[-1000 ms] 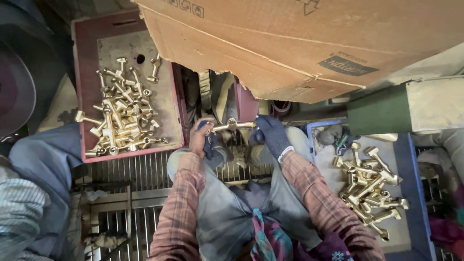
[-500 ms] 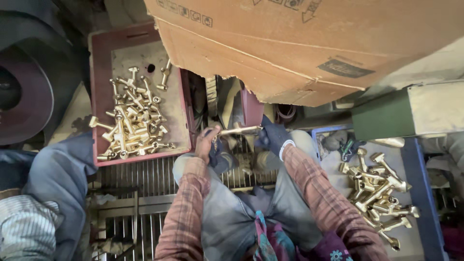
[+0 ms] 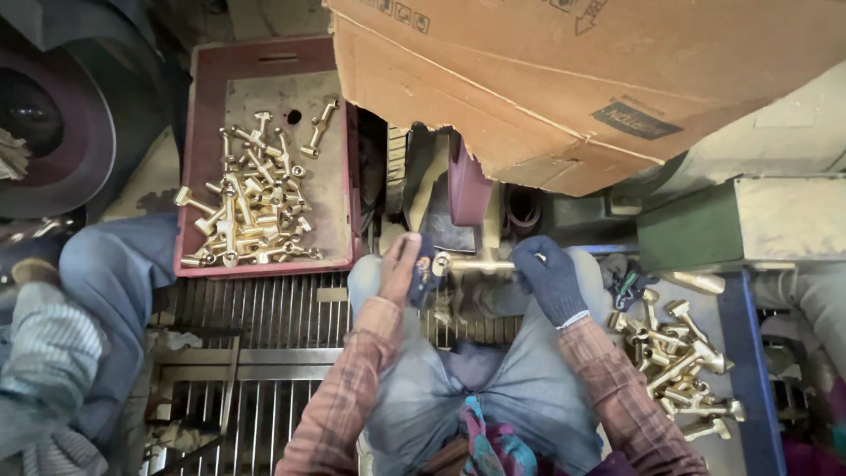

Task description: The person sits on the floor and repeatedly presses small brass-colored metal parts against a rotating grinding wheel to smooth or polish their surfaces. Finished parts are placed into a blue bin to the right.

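Grip: both hands hold one brass fitting (image 3: 471, 264), which lies level between them, above the person's knees.
Left hand (image 3: 401, 269): bare palm with a dark cloth or glove piece at the fingers; it is closed around the left end of the fitting, where a round head shows.
Right hand (image 3: 548, 278): in a dark blue knitted glove; the fingers are closed on the right end of the rod.
Fitting place: just in front of a dark red wheel (image 3: 467, 189), which stands upright in the machine; I cannot tell if the brass touches it.
Below the hands: blue jeans and plaid sleeves of the person, and a metal grate (image 3: 264, 308) under the legs.
Left side: a dark red tray (image 3: 198, 159) sits on the grate's far edge; a heap of brass fittings (image 3: 251, 207) lies in its near half, and one piece lies apart near its far right corner.
Right side: a second pile of brass parts (image 3: 683, 361) lies on a grey surface beside a blue frame bar (image 3: 745, 353), near the right knee.
Above: a large brown cardboard box (image 3: 573, 79) hangs over the machine and hides its far part.
Far left: another person in blue trousers (image 3: 115, 273) and a striped sleeve sits beside the tray; a big dark round wheel (image 3: 53, 132) is beyond the knee.
Right edge: a green metal box (image 3: 749, 220) stands behind the second pile.
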